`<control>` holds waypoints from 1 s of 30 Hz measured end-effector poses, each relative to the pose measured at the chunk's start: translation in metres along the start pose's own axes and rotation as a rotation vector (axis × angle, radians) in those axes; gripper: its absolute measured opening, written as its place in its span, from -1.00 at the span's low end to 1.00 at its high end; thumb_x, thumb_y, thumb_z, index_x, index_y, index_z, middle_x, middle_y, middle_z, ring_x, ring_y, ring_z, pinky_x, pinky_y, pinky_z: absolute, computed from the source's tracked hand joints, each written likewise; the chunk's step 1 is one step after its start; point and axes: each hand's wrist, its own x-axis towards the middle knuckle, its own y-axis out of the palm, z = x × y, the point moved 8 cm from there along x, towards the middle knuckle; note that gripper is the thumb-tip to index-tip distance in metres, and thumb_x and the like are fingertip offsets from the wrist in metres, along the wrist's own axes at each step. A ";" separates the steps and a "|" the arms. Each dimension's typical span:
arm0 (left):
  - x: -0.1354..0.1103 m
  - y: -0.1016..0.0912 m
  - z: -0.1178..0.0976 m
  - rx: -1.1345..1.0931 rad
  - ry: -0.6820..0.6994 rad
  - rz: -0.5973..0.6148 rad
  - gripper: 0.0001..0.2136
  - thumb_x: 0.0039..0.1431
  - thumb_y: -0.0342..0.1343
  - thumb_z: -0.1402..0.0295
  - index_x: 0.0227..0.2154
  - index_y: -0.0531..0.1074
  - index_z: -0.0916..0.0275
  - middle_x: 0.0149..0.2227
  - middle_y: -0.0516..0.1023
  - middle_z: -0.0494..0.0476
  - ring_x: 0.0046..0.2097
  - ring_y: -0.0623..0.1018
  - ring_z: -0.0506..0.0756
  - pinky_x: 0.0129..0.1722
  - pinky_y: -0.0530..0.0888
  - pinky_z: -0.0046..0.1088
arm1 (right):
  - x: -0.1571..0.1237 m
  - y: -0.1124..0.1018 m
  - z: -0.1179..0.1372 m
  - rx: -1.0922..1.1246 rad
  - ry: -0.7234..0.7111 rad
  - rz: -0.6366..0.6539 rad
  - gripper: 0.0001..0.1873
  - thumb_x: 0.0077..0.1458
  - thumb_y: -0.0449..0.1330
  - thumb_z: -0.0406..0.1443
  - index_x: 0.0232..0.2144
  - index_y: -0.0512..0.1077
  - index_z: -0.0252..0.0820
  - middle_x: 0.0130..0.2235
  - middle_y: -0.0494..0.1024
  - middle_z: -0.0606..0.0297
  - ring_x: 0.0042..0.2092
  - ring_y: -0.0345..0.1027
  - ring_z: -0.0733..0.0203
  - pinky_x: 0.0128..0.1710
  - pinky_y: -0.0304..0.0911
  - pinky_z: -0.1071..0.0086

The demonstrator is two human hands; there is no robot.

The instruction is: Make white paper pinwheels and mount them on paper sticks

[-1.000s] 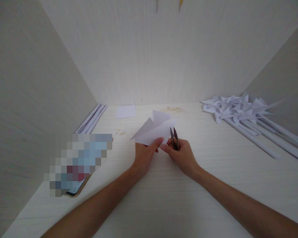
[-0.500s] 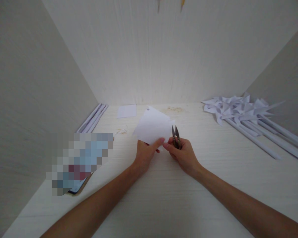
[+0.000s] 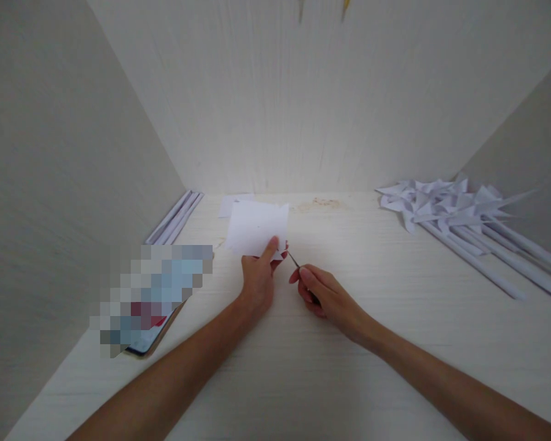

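White paper sheet (image 3: 256,226) pinched by the left hand (image 3: 257,278), snips (image 3: 294,260) in the right hand (image 3: 325,295).
Sheet held by its lower edge above the desk (image 3: 303,373); right fingers curl round the snips, tips just beside the paper. Pinwheels (image 3: 441,199) lie well right.

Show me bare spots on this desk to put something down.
The desk is bare between the right hand with the snips and the pinwheels, and in front between both forearms. It is crowded at the left by the phone and paper rolls, and around the left hand holding the sheet.
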 end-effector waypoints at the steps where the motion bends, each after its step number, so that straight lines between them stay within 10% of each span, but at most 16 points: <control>1: -0.001 0.001 0.000 -0.019 -0.009 0.005 -0.79 -0.30 0.26 0.38 -0.51 0.43 0.32 -0.50 0.50 0.04 -0.46 0.48 -0.04 -0.44 0.42 -0.51 | 0.000 0.000 0.000 -0.019 0.005 0.002 -0.68 0.03 -0.02 -0.06 -0.46 0.26 -0.22 -0.66 0.11 0.53 -0.69 -0.10 0.49 -0.75 -0.20 0.53; 30: -0.008 0.005 0.007 -0.083 -0.045 0.022 -0.74 -0.32 0.27 0.42 -0.46 0.38 0.30 -0.48 0.48 -0.02 -0.50 0.46 -0.06 -0.47 0.42 -0.52 | 0.002 -0.005 -0.002 0.051 0.077 -0.101 -0.78 0.03 -0.03 -0.20 -0.54 0.23 -0.21 -0.74 0.07 0.58 -0.74 -0.16 0.52 -0.78 -0.25 0.56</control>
